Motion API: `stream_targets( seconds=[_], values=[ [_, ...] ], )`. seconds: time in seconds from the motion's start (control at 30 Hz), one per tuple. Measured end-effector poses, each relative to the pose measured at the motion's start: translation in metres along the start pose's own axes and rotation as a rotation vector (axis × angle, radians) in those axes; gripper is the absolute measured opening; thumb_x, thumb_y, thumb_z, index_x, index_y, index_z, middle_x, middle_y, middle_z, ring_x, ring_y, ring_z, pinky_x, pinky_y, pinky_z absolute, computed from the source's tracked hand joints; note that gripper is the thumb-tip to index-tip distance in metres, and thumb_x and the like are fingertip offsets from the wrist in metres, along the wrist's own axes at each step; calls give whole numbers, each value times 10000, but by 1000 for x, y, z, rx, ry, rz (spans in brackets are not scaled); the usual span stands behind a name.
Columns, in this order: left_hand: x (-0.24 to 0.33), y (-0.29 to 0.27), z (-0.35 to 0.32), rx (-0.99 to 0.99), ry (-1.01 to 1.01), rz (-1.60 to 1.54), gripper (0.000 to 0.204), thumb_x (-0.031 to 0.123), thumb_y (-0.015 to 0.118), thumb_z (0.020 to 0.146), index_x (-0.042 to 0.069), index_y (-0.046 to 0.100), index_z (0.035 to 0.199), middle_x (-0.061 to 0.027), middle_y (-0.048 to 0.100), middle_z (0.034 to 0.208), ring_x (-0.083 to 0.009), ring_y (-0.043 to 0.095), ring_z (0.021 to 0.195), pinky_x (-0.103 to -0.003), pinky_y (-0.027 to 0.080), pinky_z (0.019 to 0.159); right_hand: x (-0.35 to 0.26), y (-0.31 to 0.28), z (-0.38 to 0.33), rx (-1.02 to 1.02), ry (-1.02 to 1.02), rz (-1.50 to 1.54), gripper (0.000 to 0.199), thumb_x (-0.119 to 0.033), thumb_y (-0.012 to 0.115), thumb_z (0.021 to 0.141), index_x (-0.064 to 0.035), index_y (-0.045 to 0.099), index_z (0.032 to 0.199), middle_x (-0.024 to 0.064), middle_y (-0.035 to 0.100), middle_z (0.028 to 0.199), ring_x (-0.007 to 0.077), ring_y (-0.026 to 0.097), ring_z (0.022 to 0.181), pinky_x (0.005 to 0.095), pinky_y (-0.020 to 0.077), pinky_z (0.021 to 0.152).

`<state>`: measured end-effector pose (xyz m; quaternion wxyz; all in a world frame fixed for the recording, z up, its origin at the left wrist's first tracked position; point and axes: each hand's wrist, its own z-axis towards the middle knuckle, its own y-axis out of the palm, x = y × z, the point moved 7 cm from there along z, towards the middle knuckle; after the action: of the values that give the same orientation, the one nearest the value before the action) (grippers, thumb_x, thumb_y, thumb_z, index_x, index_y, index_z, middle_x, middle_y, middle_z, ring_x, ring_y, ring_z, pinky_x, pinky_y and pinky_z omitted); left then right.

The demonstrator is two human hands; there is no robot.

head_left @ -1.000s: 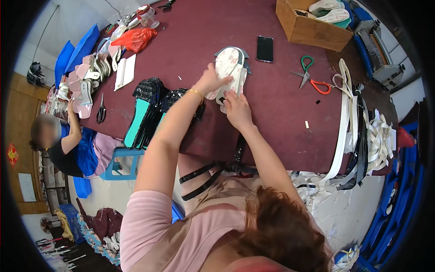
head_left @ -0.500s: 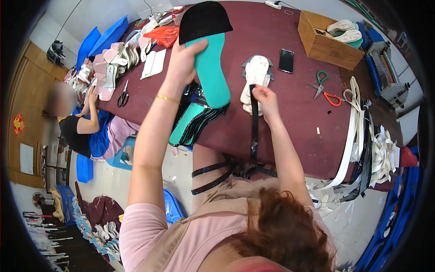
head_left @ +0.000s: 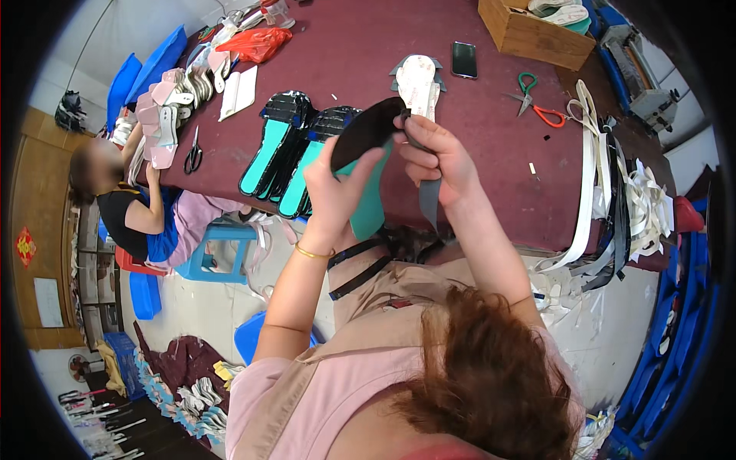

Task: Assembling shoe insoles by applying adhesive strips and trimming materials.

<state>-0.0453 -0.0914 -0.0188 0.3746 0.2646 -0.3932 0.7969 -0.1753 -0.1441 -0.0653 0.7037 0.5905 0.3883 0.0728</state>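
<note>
My left hand (head_left: 335, 188) is closed on a teal insole (head_left: 369, 203) with a black end piece (head_left: 366, 134), held up over the table's near edge and tilted. Pinched in my right hand (head_left: 443, 157) is a dark strip (head_left: 429, 201), its upper end against the rim of the black piece and its tail hanging down. Left of my hands lie two stacks of teal insoles with black ends, one stack (head_left: 263, 157) farther left than the other stack (head_left: 294, 190). Beyond my right hand, white insoles (head_left: 418, 77) rest on grey pieces.
The maroon table (head_left: 491, 176) holds a phone (head_left: 464, 60), red-and-green-handled scissors (head_left: 526, 96), black scissors (head_left: 193, 157) and a wooden box (head_left: 529, 34). White straps (head_left: 586, 184) hang over the right edge. At the left a person (head_left: 130, 199) handles pale pieces, beside a blue stool (head_left: 218, 249).
My left hand has brought the insole down and nearer, turning it. My right hand has raised the strip to the insole's black edge. The view has shifted, showing both insole stacks.
</note>
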Motion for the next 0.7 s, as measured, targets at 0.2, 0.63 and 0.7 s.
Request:
stream_targets(
  seconds=[0.2, 0.63, 0.7],
  values=[
    [-33, -2, -13, 149, -445, -732, 280, 45, 710, 771, -19, 604, 1022, -35, 640, 925, -86, 588, 771, -225, 477, 679, 24, -20, -12, 271, -91, -296, 116, -125, 638, 852, -39, 623, 927, -26, 543, 737, 10, 374, 477, 176, 231, 395],
    [-24, -2, -24, 55, -383, -671, 286, 26, 694, 781, -10, 599, 1048, -45, 641, 967, -104, 597, 826, -238, 475, 737, -6, 35, -23, -112, -745, -1478, 156, -89, 635, 823, 17, 529, 867, 21, 485, 748, 92, 455, 575, 263, 364, 506],
    [-23, 0, -23, 2, -314, -575, 287, 25, 690, 784, -8, 596, 1053, -46, 639, 971, -108, 600, 825, -242, 477, 736, -12, 33, -14, -156, -629, -1578, 187, -72, 627, 814, 52, 487, 829, 60, 469, 790, 116, 485, 665, 294, 388, 567]
  ],
)
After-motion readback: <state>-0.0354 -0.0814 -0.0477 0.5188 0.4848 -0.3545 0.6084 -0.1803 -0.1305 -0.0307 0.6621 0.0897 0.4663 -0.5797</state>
